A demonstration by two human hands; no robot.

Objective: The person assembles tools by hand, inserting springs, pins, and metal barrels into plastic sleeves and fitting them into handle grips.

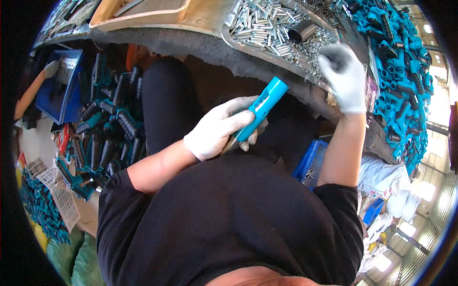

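My left hand point(219, 125), in a whitish glove, is closed around a teal tubular housing point(273, 95) in front of my torso. The housing tilts up to the right, with a slot in its side and its far end sticking out past my fingers. Over the right side of a metal tray point(267, 57) hovers my gloved right hand point(346, 83), its fingers curled together above small metal parts. A darkened patch shows on that glove; whatever the fingers may pinch is too small or hidden. Loose silvery pins point(260, 31) and a dark cylinder point(303, 31) lie in the tray.
Teal parts point(400, 95) are heaped at the far right of the bench. A tan tray point(143, 25) sits at the back left. Black-and-teal handle pieces point(112, 107) pile up at left, near a blue crate point(71, 107) where another person's gloved hand point(52, 69) rests.
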